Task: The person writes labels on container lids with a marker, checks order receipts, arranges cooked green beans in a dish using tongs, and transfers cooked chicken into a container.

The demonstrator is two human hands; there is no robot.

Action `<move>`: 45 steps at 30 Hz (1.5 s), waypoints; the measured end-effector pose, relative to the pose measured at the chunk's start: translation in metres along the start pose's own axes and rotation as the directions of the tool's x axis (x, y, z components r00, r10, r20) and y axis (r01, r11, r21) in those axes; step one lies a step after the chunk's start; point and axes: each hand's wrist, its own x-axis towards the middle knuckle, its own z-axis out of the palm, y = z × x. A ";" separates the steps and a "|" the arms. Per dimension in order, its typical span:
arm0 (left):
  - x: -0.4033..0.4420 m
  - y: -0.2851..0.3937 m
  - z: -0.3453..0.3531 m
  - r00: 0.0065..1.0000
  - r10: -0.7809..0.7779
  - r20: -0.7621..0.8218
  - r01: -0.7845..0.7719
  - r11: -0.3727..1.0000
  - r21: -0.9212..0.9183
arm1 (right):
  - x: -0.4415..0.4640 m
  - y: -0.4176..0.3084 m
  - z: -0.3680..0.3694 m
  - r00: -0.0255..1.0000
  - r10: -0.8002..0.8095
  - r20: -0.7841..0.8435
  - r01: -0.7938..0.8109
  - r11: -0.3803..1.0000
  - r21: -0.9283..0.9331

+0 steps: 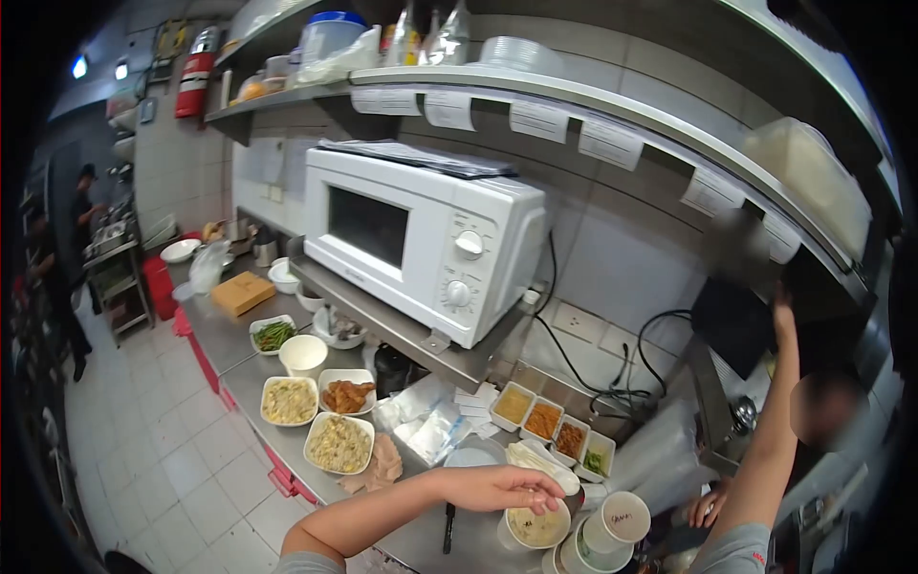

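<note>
My left hand (507,488) reaches across the counter, palm down, its fingers loosely extended and nothing visible in them. Just below it stands a round tub (537,528) with pale yellowish contents; I cannot tell whether the fingers touch it. A pale folded cloth or bag (543,463) lies just behind the hand. Beside the tub are stacked white tubs (620,524), the top one bearing handwriting. A black-handled utensil (448,529) lies left of the tub. My right hand (783,298) is raised at the far right under the shelf, its fingers too unclear to read.
A white microwave (411,239) sits on a raised steel ledge (402,330). Four-sided food bowls (289,401) stand left, small sauce containers (543,418) behind. Overhead runs a shelf (574,94) with paper labels. A person (734,316) and another person's hand (708,507) are close at right.
</note>
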 end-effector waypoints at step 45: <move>-0.139 0.224 -0.207 0.072 0.901 -0.427 -0.648 0.368 0.667 | -0.300 -0.536 0.137 0.699 -0.681 0.217 0.440 0.650 0.619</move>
